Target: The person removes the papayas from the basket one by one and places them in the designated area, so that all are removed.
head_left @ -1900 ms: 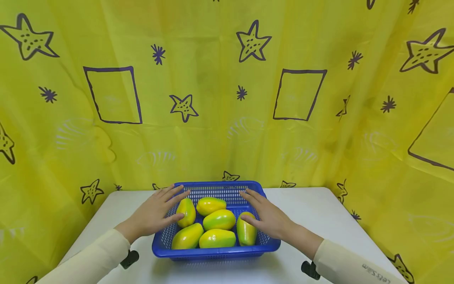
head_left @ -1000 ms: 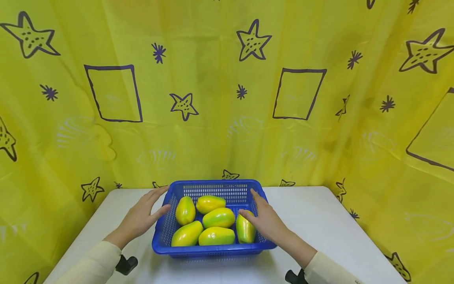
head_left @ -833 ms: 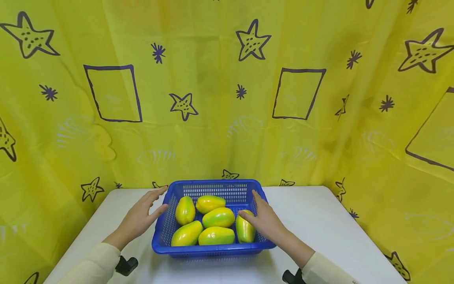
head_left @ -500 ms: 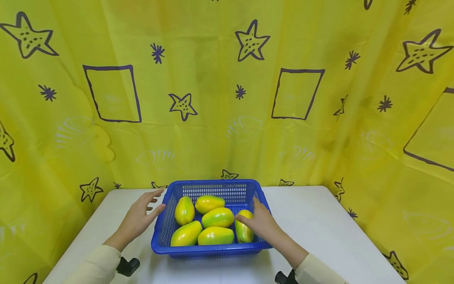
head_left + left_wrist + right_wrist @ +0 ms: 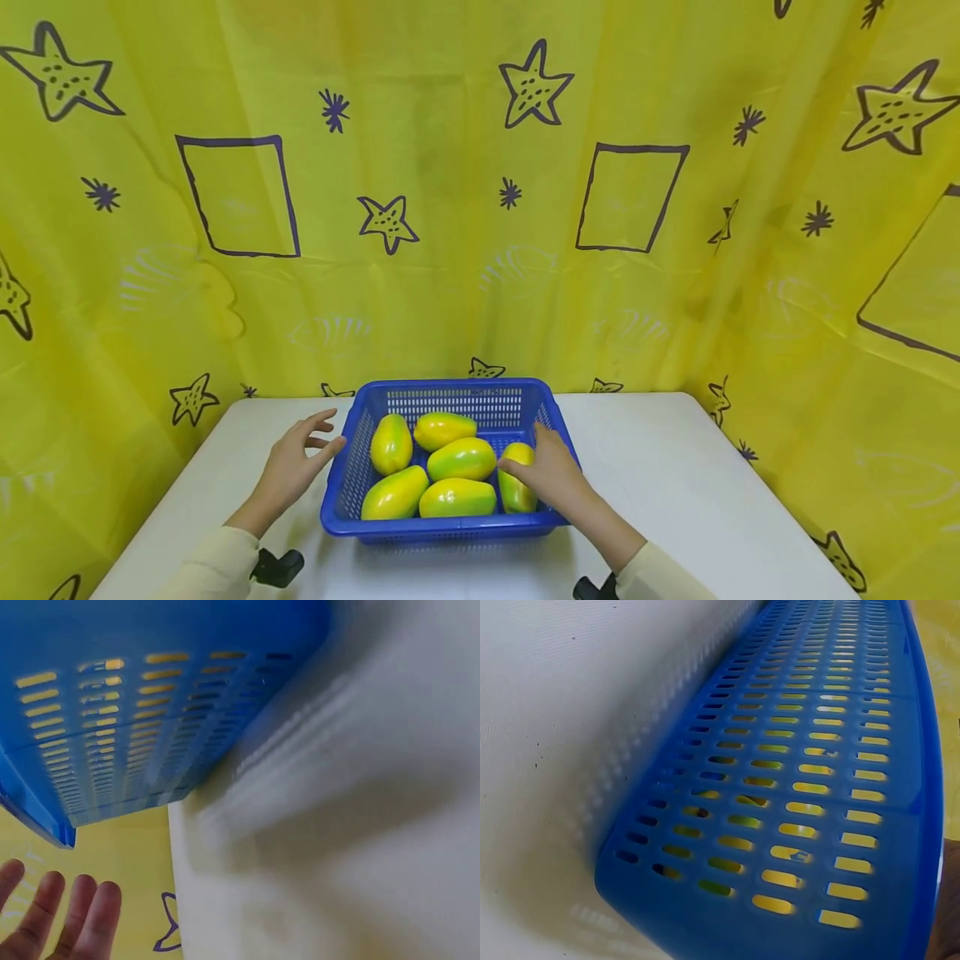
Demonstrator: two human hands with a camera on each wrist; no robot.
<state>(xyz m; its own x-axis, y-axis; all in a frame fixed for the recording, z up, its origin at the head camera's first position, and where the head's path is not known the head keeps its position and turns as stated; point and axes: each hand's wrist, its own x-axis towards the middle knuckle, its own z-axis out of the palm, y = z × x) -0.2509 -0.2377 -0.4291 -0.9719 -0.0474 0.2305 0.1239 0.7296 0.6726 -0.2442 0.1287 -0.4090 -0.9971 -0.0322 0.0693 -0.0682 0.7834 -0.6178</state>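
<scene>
A blue plastic basket (image 5: 450, 527) with slotted walls stands on the table and bears several glossy yellow-green papayas (image 5: 462, 459). My right hand (image 5: 557, 473) reaches over the basket's right rim to the rightmost papaya (image 5: 517, 497). Its thumb lies over that fruit's left side; the other fingers are mostly hidden, so I cannot tell whether they grip it. Beside the left rim, my left hand (image 5: 288, 467) hovers with loosely bent fingers and holds nothing. In the left wrist view, its fingers (image 5: 101, 919) show apart from the basket wall (image 5: 142, 634). Yellow-green shows through the slots in the right wrist view (image 5: 907, 922).
The white table (image 5: 637, 454) extends on both sides of the basket. A yellow curtain (image 5: 450, 317) printed with dark stars and squares hangs behind and at both sides. Black devices (image 5: 277, 568) sit under both wrists.
Both hands first spread over the basket. The left hand has drawn back leftward outside the rim, its fingers bending. The right hand has lowered onto the rightmost papaya. The fruits stay in place.
</scene>
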